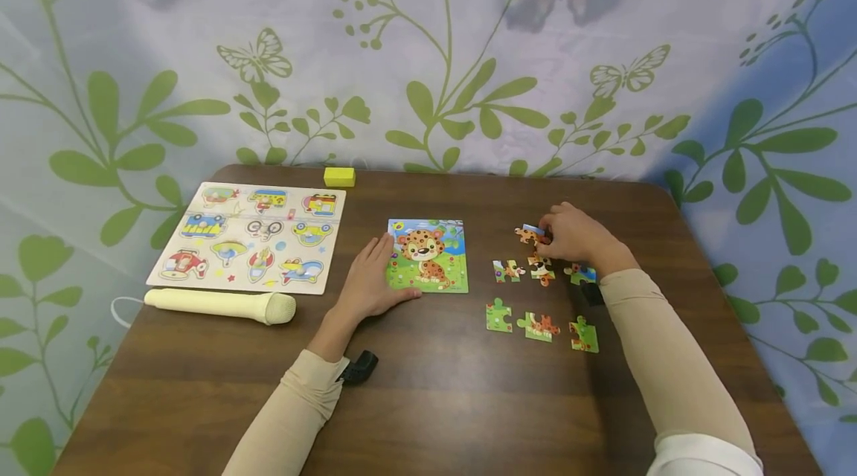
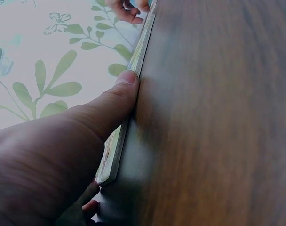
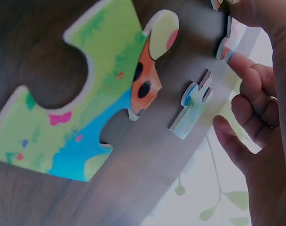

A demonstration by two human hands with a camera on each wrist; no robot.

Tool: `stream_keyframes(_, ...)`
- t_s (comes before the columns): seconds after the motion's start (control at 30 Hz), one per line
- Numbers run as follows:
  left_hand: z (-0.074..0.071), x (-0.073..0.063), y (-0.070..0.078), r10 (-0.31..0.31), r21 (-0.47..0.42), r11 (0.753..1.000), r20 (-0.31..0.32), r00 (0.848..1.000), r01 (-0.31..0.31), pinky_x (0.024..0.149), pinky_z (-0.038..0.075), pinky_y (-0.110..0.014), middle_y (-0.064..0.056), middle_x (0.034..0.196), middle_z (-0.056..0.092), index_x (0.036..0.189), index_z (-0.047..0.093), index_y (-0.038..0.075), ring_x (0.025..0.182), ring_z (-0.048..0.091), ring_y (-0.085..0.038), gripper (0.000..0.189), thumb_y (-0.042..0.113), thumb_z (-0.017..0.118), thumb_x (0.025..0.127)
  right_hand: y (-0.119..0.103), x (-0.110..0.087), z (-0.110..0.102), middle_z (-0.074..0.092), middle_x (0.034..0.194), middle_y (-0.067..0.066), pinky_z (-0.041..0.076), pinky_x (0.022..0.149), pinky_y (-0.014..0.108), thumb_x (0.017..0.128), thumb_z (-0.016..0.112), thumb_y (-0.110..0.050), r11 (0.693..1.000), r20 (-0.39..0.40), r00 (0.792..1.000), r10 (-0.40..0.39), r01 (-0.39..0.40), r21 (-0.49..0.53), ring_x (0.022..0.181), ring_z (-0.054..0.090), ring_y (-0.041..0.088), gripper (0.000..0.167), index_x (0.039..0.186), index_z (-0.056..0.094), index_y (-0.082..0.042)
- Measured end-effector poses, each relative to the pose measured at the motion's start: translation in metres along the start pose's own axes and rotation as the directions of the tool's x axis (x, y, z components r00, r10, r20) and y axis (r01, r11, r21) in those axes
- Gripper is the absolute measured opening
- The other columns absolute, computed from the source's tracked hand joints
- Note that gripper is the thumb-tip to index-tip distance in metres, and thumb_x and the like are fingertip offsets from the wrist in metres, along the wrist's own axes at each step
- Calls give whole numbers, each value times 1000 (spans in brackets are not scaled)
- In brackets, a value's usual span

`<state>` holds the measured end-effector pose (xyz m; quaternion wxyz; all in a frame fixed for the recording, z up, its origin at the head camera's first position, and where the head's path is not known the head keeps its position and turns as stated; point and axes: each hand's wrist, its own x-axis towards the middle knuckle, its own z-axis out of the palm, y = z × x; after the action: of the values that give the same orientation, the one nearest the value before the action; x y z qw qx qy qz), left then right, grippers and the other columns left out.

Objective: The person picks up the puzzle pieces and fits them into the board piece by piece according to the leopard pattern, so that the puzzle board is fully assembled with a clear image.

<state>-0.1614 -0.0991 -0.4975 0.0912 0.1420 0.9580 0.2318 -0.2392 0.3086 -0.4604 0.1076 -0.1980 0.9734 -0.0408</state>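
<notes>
A square picture puzzle [image 1: 438, 256] with a spotted cub on it lies flat on the table in the head view. My left hand [image 1: 368, 279] rests at its left side, fingers extended along that edge. The thumb [image 2: 124, 87] touches the front edge of the puzzle. To the right lie several loose jigsaw pieces, among them a green corner piece [image 1: 498, 315] and a green-and-orange piece [image 1: 538, 327]. My right hand [image 1: 576, 236] is at the back of this group, its fingertips pinching a jigsaw piece [image 3: 231, 38]. Close by lies another piece [image 3: 194, 108].
On the left lies a white peg board [image 1: 244, 236] with vehicle shapes. In front of it is a cream microphone [image 1: 217, 306]. Near the back edge stands a yellow block [image 1: 339, 177]. A leaf-patterned backdrop [image 1: 435, 52] rises behind the brown table [image 1: 442, 401].
</notes>
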Motion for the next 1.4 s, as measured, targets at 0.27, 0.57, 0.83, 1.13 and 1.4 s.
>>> stream_keyframes(0.27,2,1,-2,-16,16,1000,4,1000,16,129,18,-53,-12,172,15,164,15,4,160,13,-33,119,66,75,82,-50,25,-11,56,86,3,36,78,40,86,69,-32,989,-120,982,-148,146,-22,84,43,24,23,94,70,-11)
stream_keyframes(0.57,4,0,0,-3,-26,1000,3,1000,3,128,18,-54,-13,172,16,163,16,4,160,13,-34,118,64,76,82,-135,77,2,65,103,5,48,87,43,87,67,-41,958,-107,952,-288,284,-50,94,51,24,39,110,74,-11)
stream_keyframes(0.83,4,0,-2,12,-24,1000,-8,1000,-12,128,18,-54,-13,172,15,163,16,3,160,14,-34,118,64,76,82,-160,90,8,65,115,4,49,101,52,92,67,-42,968,-65,969,-239,232,-100,111,54,26,37,118,73,-16)
stream_keyframes(1.13,5,2,-7,8,-5,1000,-12,1000,-8,128,19,-54,-13,172,15,163,16,3,160,14,-34,119,67,74,82,-168,88,7,65,116,3,52,96,51,97,67,-46,963,-99,961,-260,251,-92,107,57,24,41,128,71,-20)
stream_keyframes(1.4,4,1,-4,3,-9,1000,-10,1000,-3,128,19,-54,-13,172,16,163,17,3,160,14,-34,119,67,75,81,-172,87,15,67,103,0,54,88,44,95,71,-45,974,-137,965,-226,224,-26,97,58,22,34,118,79,-20)
